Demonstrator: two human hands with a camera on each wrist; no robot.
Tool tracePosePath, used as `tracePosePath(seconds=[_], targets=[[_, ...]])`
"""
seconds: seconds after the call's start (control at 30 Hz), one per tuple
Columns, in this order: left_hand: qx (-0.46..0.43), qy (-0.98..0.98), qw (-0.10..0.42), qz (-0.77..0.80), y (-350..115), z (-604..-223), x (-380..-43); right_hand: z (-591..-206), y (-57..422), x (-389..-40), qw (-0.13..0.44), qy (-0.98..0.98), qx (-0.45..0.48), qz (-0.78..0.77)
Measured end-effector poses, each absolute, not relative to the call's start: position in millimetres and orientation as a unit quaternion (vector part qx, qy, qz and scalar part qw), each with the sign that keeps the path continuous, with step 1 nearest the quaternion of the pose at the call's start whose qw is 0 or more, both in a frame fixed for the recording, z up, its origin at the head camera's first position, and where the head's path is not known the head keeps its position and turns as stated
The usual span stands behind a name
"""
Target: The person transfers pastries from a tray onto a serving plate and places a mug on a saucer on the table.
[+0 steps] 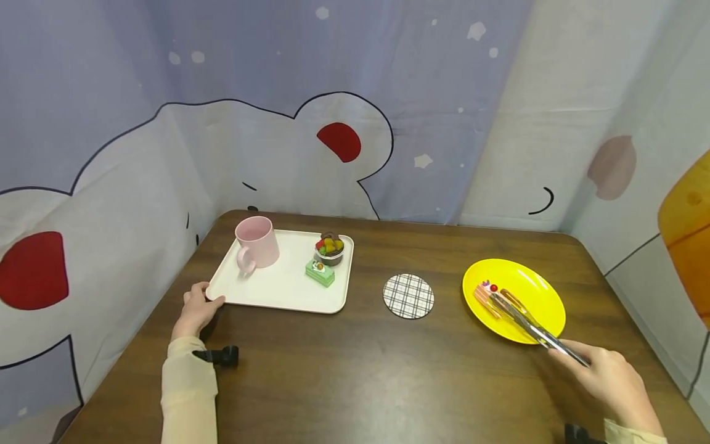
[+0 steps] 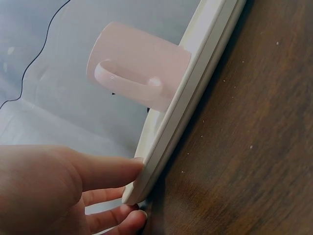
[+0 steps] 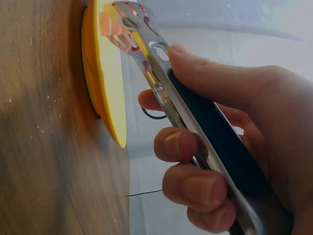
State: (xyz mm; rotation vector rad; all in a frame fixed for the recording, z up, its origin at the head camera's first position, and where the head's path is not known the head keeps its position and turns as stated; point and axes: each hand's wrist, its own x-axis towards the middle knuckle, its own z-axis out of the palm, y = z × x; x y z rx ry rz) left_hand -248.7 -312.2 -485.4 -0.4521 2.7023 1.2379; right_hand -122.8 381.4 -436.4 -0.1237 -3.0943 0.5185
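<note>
My left hand pinches the near left corner of a cream tray, thumb on the rim and fingers beneath it, as the left wrist view shows. On the tray stand a pink mug, a small green cake slice and a cup of fruit dessert. My right hand grips metal tongs with dark handle panels. Their tips are at a small orange-pink cake slice topped with a red ball, near the left side of a yellow plate.
A round checked coaster lies on the brown wooden table between tray and plate. A printed curtain hangs behind the table's far edge and along its sides.
</note>
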Motion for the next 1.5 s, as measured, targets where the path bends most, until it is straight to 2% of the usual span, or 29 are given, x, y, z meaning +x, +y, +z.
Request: tracePosePath(seconds=[0.23,0.5,0.7,0.87,0.97,1.1,1.3,1.5], targets=[[-0.162,0.893,0.084,0.411,-308.5,-475.9,-245.0,-438.1,377.2,-120.7,-0.004,-0.983,-0.042,0.178],[-0.163,0.891,0.080,0.416,-306.6,-473.3,-242.1,-433.8,368.3,-122.7,0.015,-0.981,-0.056,0.183],[-0.152,0.897,0.086,0.406,-309.1,-469.0,-242.6,-434.2,329.5,-130.0,0.102,-0.972,-0.065,0.200],[-0.150,0.897,0.082,0.409,-309.4,-469.3,-243.2,-442.9,286.6,-142.8,0.169,-0.962,0.013,0.215],[-0.150,0.894,0.077,0.416,-308.3,-471.1,-242.8,-449.2,264.3,-151.1,0.187,-0.957,0.065,0.213],[-0.150,0.891,0.073,0.422,-307.6,-473.7,-243.5,-454.1,234.9,-164.3,0.180,-0.953,0.109,0.218],[-0.157,0.883,0.065,0.437,-308.8,-478.7,-248.2,-462.2,191.7,-189.4,0.142,-0.950,0.149,0.234],[-0.157,0.875,0.047,0.455,-318.8,-491.9,-253.4,-467.1,161.0,-207.4,0.138,-0.951,0.142,0.236]])
